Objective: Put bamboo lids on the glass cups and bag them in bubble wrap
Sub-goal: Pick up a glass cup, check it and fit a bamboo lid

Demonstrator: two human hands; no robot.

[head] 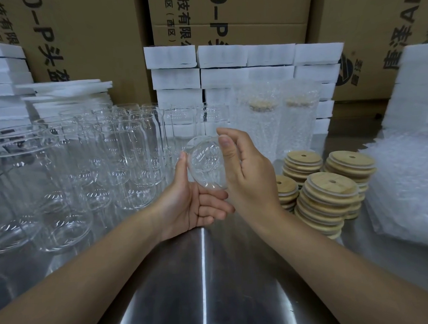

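Glass cup (206, 162) unlidded, held tilted above table (214, 285), left hand (193, 207) and right hand (243, 165) both gripping it. Two bagged cups (258, 124) done, standing behind. Many bare cups (123, 151) remain; bamboo lids (329, 188) and bubble wrap bags (407, 176) stacked at right.

Glass cup (206, 162), one, held tilted over steel table (214, 285).
Left hand (193, 205) cradles it from below; right hand (244, 170) grips its right side. Left: empty glass cups (84, 163). Right: stacked bamboo lids (328, 195), bubble wrap bags (407, 189). Behind: two bagged cups (258, 124), foam blocks (248, 73), cartons (225, 12).
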